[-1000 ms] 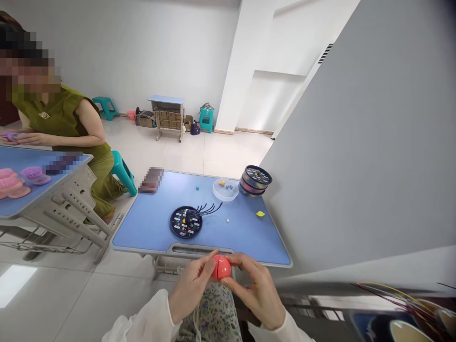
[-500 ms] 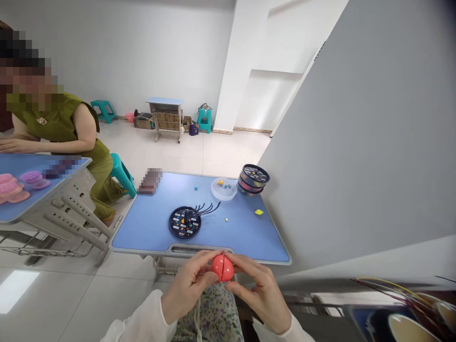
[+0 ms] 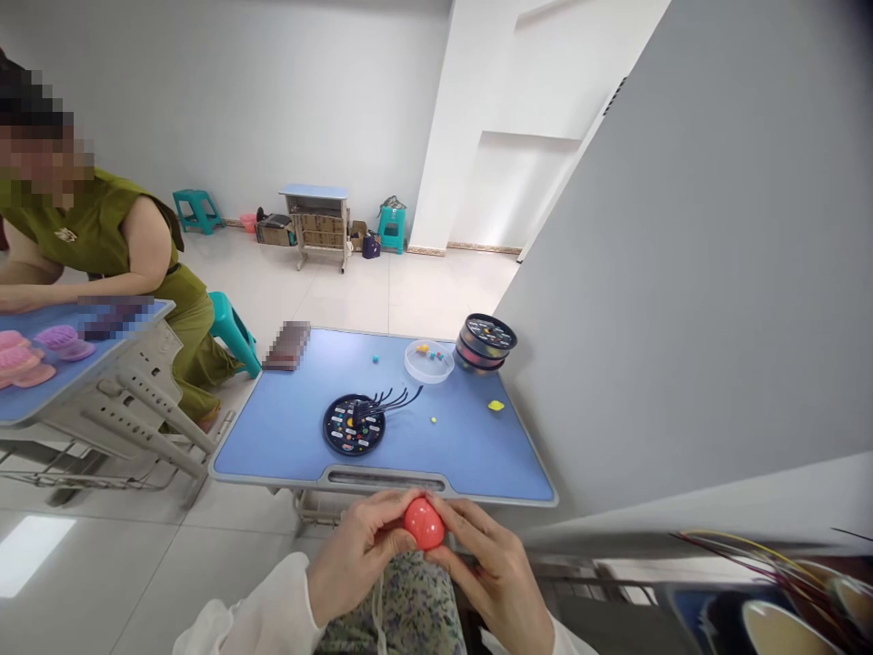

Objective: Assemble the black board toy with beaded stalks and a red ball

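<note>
A glossy red ball (image 3: pixel 424 524), with a thin seam across its front, is held just in front of the desk's near edge. My left hand (image 3: pixel 361 548) grips its left side between thumb and fingers. On the other side my right hand (image 3: pixel 487 555) presses it with fingertips above and thumb below. Past the hands, a round black base (image 3: pixel 354 426) printed with planets stands on the blue desk (image 3: pixel 273 437), several curved dark arms (image 3: pixel 392 405) reaching right from its centre. A tiny yellow bead (image 3: pixel 433 419) lies right of it.
Toward the back are a clear round dish (image 3: pixel 429 364) with small coloured balls, stacked round black containers (image 3: pixel 485 343) and a small blue ball (image 3: pixel 376 359). A yellow ringed piece (image 3: pixel 496 406) lies near the right edge, beside a grey wall (image 3: pixel 647 318). A person (image 3: pixel 129 236) sits at a desk leftward.
The open gap between the ball's two halves has narrowed to a faint seam. Both hands have sunk slightly, and the right thumb now touches the ball. The person at left has leaned further left.
</note>
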Demonstrator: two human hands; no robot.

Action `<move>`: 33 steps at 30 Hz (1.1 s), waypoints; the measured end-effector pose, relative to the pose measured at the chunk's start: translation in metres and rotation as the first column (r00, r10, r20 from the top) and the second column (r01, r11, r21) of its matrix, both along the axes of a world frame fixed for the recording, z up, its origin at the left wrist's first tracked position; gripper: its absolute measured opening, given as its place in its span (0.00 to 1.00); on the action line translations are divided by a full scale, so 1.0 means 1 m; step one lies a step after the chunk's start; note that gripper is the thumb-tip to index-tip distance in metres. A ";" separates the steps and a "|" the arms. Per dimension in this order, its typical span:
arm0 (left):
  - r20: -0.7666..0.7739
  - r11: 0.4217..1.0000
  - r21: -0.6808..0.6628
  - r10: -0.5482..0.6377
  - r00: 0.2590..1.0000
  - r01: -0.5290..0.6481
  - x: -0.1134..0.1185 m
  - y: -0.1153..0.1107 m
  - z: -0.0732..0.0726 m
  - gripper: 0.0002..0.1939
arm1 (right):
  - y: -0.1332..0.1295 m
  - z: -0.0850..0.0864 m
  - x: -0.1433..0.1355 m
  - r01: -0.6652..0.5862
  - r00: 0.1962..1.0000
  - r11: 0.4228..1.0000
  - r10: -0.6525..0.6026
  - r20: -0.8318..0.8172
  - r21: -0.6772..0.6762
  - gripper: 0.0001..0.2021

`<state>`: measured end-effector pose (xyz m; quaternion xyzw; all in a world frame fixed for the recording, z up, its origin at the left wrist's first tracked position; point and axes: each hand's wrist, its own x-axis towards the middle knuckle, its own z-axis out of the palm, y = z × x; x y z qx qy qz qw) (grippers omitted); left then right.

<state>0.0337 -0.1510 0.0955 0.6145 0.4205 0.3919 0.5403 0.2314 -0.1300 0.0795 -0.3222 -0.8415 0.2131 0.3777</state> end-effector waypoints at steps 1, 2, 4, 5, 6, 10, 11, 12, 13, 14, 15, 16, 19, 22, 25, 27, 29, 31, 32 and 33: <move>0.003 1.000 0.002 -0.006 1.000 0.006 -0.001 0.000 -0.001 0.23 | -0.001 -0.002 -0.001 0.018 1.000 1.000 -0.018 0.000 0.006 0.24; 0.011 1.000 0.001 -0.008 1.000 0.008 -0.001 0.001 -0.003 0.23 | -0.002 -0.005 -0.002 0.034 0.999 0.999 -0.034 -0.001 0.009 0.24; 0.031 1.000 -0.023 -0.001 1.000 0.001 -0.002 0.002 -0.010 0.23 | -0.002 -0.010 -0.005 0.058 0.998 0.998 -0.058 -0.004 0.006 0.23; 0.045 0.999 -0.043 0.014 0.999 -0.012 -0.003 0.003 -0.015 0.23 | -0.001 -0.012 -0.006 0.064 0.998 0.998 -0.064 -0.005 0.002 0.23; 0.061 0.997 -0.068 0.032 0.998 -0.028 -0.004 0.003 -0.020 0.24 | 0.001 -0.013 -0.009 0.064 0.998 0.998 -0.064 -0.006 -0.004 0.23; 0.220 0.988 -0.144 0.081 0.972 -0.050 -0.010 0.004 -0.032 0.27 | 0.010 -0.008 -0.021 0.023 0.999 0.999 -0.024 -0.027 -0.034 0.24; 0.271 0.987 -0.154 0.085 0.959 -0.044 -0.012 0.004 -0.032 0.28 | 0.011 -0.007 -0.024 0.011 0.999 0.999 -0.012 -0.046 -0.040 0.24; 0.315 0.986 -0.160 0.089 0.945 -0.039 -0.014 0.003 -0.031 0.29 | 0.012 -0.005 -0.028 0.001 0.997 0.999 -0.004 -0.073 -0.042 0.24; 0.351 0.986 -0.160 0.096 0.932 -0.041 -0.015 0.002 -0.030 0.29 | 0.012 -0.005 -0.031 -0.004 0.995 0.999 0.000 -0.104 -0.041 0.24; 0.377 0.987 -0.154 0.102 0.921 -0.046 -0.017 0.000 -0.029 0.29 | 0.012 -0.005 -0.034 -0.005 0.991 0.999 0.000 -0.135 -0.039 0.24; 0.390 0.988 -0.143 0.107 0.914 -0.054 -0.018 -0.002 -0.027 0.30 | 0.011 -0.005 -0.037 -0.002 0.987 0.999 -0.004 -0.160 -0.035 0.25; 0.393 0.989 -0.129 0.112 0.913 -0.065 -0.019 -0.004 -0.026 0.30 | 0.010 -0.007 -0.038 0.004 0.984 1.000 -0.009 -0.178 -0.031 0.25; 0.358 0.989 -0.095 0.144 0.922 -0.117 -0.020 -0.009 -0.026 0.31 | 0.009 -0.011 -0.040 0.005 0.980 1.000 -0.009 -0.197 -0.022 0.21; 0.278 0.987 -0.060 0.157 0.948 -0.146 -0.020 -0.014 -0.025 0.31 | 0.009 -0.012 -0.039 -0.018 0.975 1.000 0.022 -0.219 0.021 0.19; 0.152 0.984 0.044 0.164 0.975 -0.173 -0.021 -0.017 -0.019 0.28 | 0.008 -0.011 -0.038 -0.025 0.970 0.997 0.043 -0.238 0.079 0.20; 0.058 0.969 0.142 0.193 0.979 -0.200 -0.021 -0.018 -0.015 0.25 | 0.007 -0.011 -0.038 -0.019 0.972 0.996 0.039 -0.232 0.087 0.21; -0.001 0.946 0.242 0.225 0.974 -0.218 -0.022 -0.018 -0.013 0.22 | 0.004 -0.012 -0.038 -0.004 0.968 0.998 0.018 -0.250 0.055 0.25; -0.020 0.903 0.366 0.249 0.968 -0.225 -0.022 -0.016 -0.014 0.20 | 0.001 -0.012 -0.038 0.009 0.951 1.000 -0.010 -0.308 -0.006 0.30; -0.026 0.872 0.437 0.258 0.966 -0.221 -0.022 -0.015 -0.015 0.20 | -0.001 -0.010 -0.038 0.006 0.941 0.999 -0.018 -0.337 -0.037 0.31; -0.034 0.832 0.512 0.269 0.963 -0.214 -0.022 -0.014 -0.016 0.20 | -0.003 -0.008 -0.038 -0.003 0.934 0.998 -0.021 -0.355 -0.066 0.32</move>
